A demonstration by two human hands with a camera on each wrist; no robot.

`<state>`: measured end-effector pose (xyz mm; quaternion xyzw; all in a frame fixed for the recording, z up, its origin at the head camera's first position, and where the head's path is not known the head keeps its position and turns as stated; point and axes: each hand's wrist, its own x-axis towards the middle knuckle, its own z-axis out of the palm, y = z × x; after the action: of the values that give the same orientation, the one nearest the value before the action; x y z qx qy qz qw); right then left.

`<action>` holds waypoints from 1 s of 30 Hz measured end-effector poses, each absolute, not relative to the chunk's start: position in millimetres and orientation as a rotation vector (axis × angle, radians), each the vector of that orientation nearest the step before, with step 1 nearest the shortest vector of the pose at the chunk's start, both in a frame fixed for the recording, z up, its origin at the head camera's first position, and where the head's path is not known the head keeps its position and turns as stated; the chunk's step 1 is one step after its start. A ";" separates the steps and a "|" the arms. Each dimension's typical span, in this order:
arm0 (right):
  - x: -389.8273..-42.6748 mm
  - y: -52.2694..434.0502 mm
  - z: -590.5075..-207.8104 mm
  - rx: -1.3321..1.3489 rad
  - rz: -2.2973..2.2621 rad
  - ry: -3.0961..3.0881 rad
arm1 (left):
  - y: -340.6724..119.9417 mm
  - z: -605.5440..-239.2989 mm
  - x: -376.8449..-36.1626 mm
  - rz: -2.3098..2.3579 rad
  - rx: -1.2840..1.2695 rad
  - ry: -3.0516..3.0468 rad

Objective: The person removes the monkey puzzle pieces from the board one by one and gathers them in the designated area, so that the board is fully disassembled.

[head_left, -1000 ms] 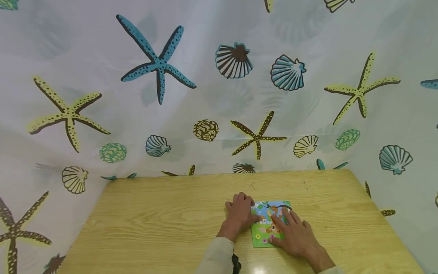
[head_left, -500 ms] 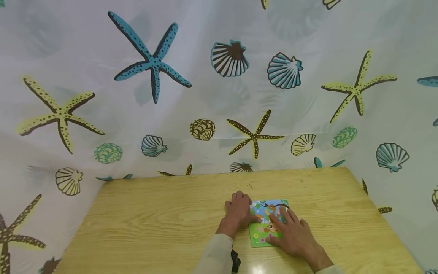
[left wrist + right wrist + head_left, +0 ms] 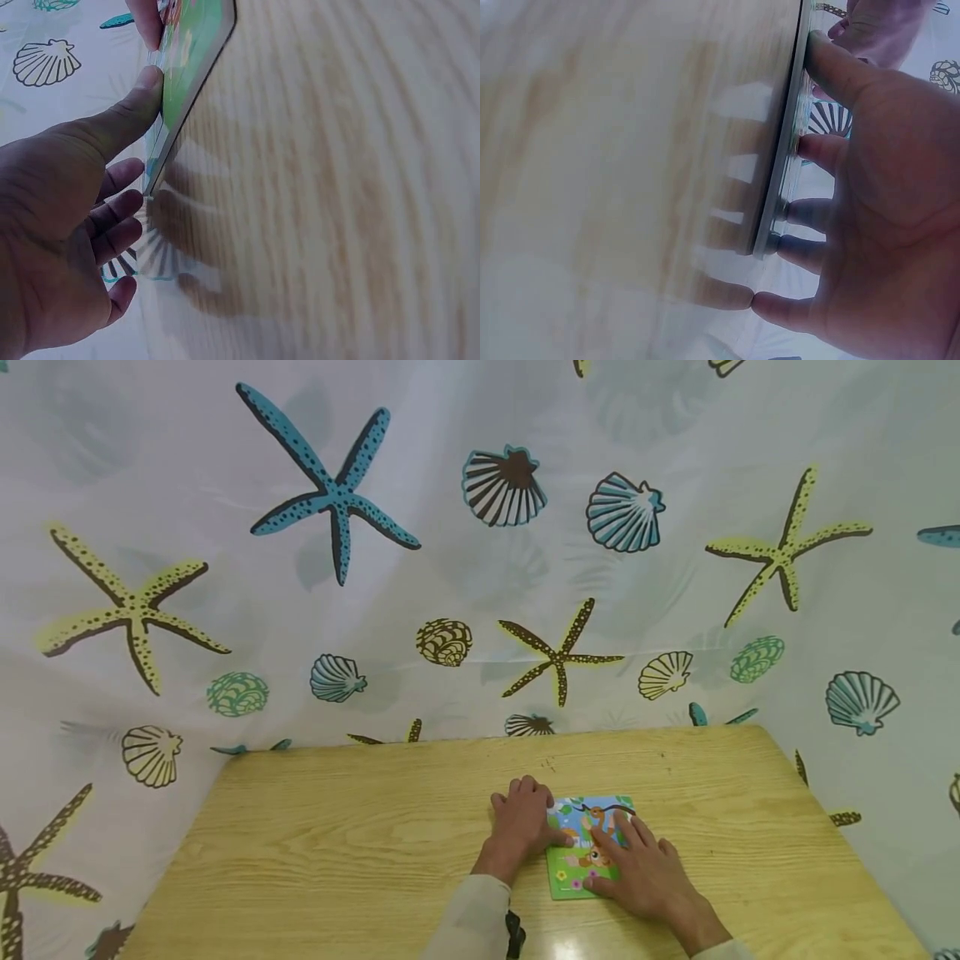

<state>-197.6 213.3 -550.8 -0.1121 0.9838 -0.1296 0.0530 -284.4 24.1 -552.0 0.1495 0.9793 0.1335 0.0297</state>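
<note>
Both hands are pressing flat on a small square cartoon-printed puzzle board [image 3: 588,847] lying on the light wooden table [image 3: 337,843]: left hand [image 3: 522,821] covering its left edge, right hand [image 3: 641,868] spreading relaxed fingers across its right half.

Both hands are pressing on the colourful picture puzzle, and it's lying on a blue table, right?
Not quite. The table is light wood, not blue; the head view shows it. The rest holds: the left hand and the right hand both rest on the colourful picture puzzle, which lies flat on the table.
</note>
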 end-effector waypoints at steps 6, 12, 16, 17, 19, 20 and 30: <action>-197.8 214.3 -551.3 -0.342 -0.406 2.986 | 26.2 -551.4 -281.7 0.273 0.465 3.124; -197.2 215.3 -552.1 -0.341 -0.409 2.991 | 30.6 -551.9 -281.7 0.318 0.413 3.103; -195.9 215.1 -550.6 -0.342 -0.424 2.985 | 31.4 -549.0 -284.0 0.390 0.397 3.006; -195.5 215.1 -550.2 -0.343 -0.426 2.985 | 31.4 -548.1 -284.6 0.403 0.397 2.986; -195.1 214.8 -549.0 -0.346 -0.428 2.989 | 31.6 -547.3 -285.7 0.417 0.394 2.951; -195.1 214.6 -548.6 -0.347 -0.424 2.993 | 31.7 -547.0 -286.0 0.420 0.392 2.940; -197.0 216.2 -550.6 -0.350 -0.428 2.996 | 34.2 -544.9 -289.1 0.434 0.375 2.900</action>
<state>-197.0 216.2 -550.6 -0.1149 0.9823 -0.1404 0.0475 -289.1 34.2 -544.9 0.1262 0.9768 0.1463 0.0925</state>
